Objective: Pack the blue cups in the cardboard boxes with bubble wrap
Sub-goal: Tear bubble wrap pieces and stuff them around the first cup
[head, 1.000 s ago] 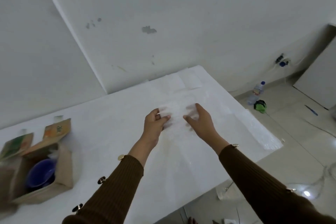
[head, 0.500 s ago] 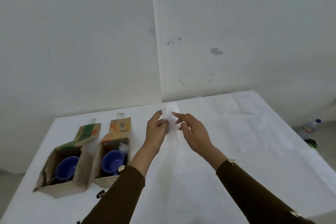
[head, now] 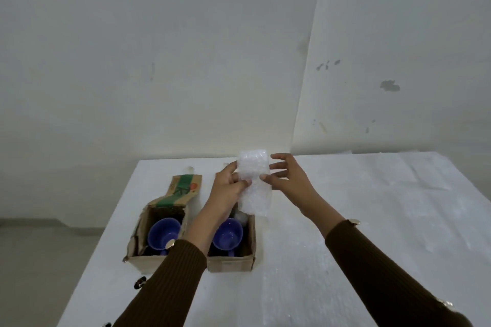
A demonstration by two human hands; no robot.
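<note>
Near the desk's [head: 345, 247] left edge, the hands have moved from mid-desk to above the right cardboard box [head: 231, 264], which stands beside the left cardboard box [head: 138, 263]. The bubble wrap [head: 255, 186], bunched before, now hangs upright as a strip. With both forearms reaching forward, the left hand [head: 225, 188] pinches its left edge. The right hand [head: 289, 183], fingers spread, touches its right edge with the thumb. One blue cup [head: 162, 231] sits in the left box, another blue cup [head: 228, 233] in the right.

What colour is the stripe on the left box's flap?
It's green, on the left brown cardboard box's flap; head view shows it.
</note>
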